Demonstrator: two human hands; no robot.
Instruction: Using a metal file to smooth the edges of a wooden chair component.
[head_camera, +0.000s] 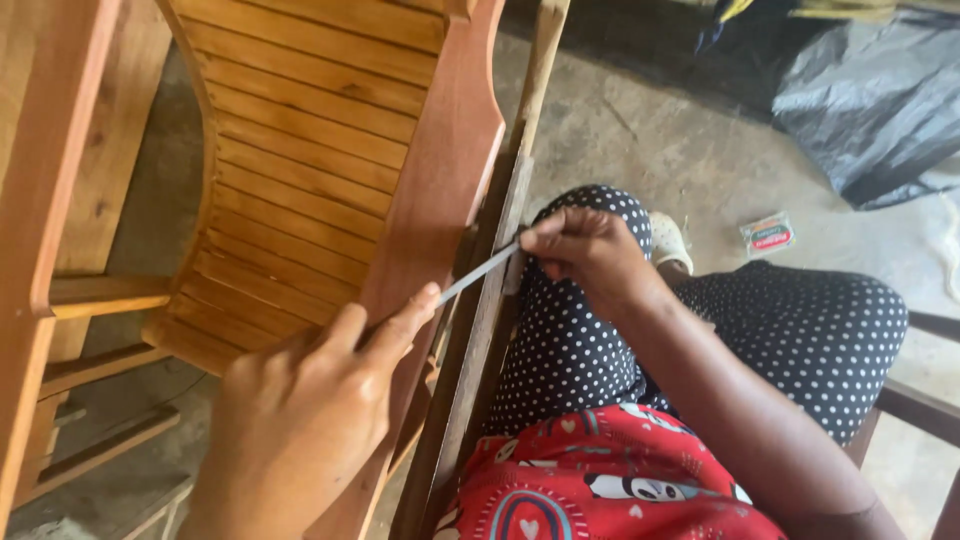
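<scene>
Both hands grasp a thin grey strip (478, 272) by its ends: the left hand (310, 400) pinches the near-left end, the right hand (585, 255) the far-right end. The strip lies across the reddish side rail (440, 180) of a slatted wooden chair (300, 150).

Smooth varnished wooden chair (300, 150), thin matt metal strip (478, 272), rough concrete floor (660, 140).

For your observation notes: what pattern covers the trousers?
Black fabric trousers with white polka dots; head view.
</scene>
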